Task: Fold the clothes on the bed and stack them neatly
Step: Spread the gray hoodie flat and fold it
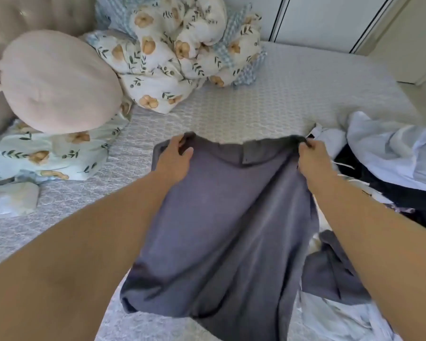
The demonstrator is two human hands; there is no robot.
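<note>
Left hand (176, 153): fingers curled over the top edge of the grey garment (221, 217), thumb lying on its front face, gripping the upper left corner. Right hand (311, 156): fingers bunched together, pinching the upper right corner of the same edge. The edge is drawn out between the two hands, sagging slightly at the middle, where a darker band with a small tab shows.

The garment hangs from this grip toward the near edge of the bed (256, 104), its lower part falling in loose vertical folds; its hem is near the bottom of the view. Whether the lower part rests on the bed cannot be told.

At the right edge of the bed lies a pile of clothes (391, 163), white and dark pieces mixed, unfolded. At the far edge sits a bunched floral quilt (177, 50). At the left edge, a round pink cushion (57, 80) rests on a floral pillow (52, 156).
</note>
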